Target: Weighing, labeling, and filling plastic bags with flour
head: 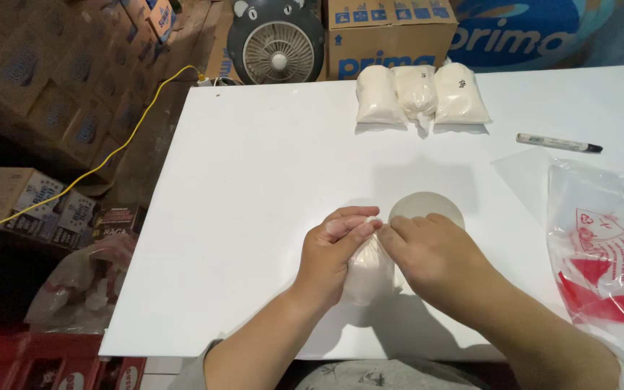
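Note:
A small clear bag of white powder (pixel 367 278) stands on the white table (pixel 254 188) near its front edge. My left hand (pixel 334 249) is wrapped around the bag's neck and upper part. My right hand (pixel 431 256) pinches the top of the same bag next to the left fingers. Just behind my right hand sits a round translucent cup or lid (pixel 425 207), partly hidden by my fingers.
Three filled white bags (pixel 419 95) lie in a row at the table's far edge. A marker pen (pixel 559 143) lies at the right, with a clear-and-red plastic bag (pixel 601 253) below it. A fan (pixel 277 43), cardboard boxes (pixel 388 36) and a yellow cable (pixel 131 137) are beyond and left of the table.

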